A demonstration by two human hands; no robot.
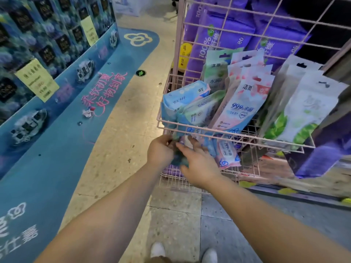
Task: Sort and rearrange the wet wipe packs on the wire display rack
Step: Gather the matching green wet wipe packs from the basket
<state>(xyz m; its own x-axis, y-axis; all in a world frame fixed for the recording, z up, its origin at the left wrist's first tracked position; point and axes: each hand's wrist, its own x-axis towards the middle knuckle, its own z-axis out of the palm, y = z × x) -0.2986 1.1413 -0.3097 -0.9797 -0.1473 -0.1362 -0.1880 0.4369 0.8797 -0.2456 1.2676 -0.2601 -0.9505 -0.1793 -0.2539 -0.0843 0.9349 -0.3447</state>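
Note:
A pink wire display rack (235,132) holds wet wipe packs. In its upper basket lie blue packs (182,97), upright pink packs (245,103) and green-and-white packs (303,112). Both my hands reach into the lower basket under its front rim. My left hand (160,150) and my right hand (197,166) together grip a blue-green wipe pack (177,158), mostly hidden between them. A pink pack (228,154) lies just right of my right hand.
Large purple packs (224,33) fill the rack behind the wire grid. A blue display stand (38,54) with yellow price tags runs along the left. A blue floor decal (106,88) and tiled floor lie between. My white shoes (157,250) show at the bottom.

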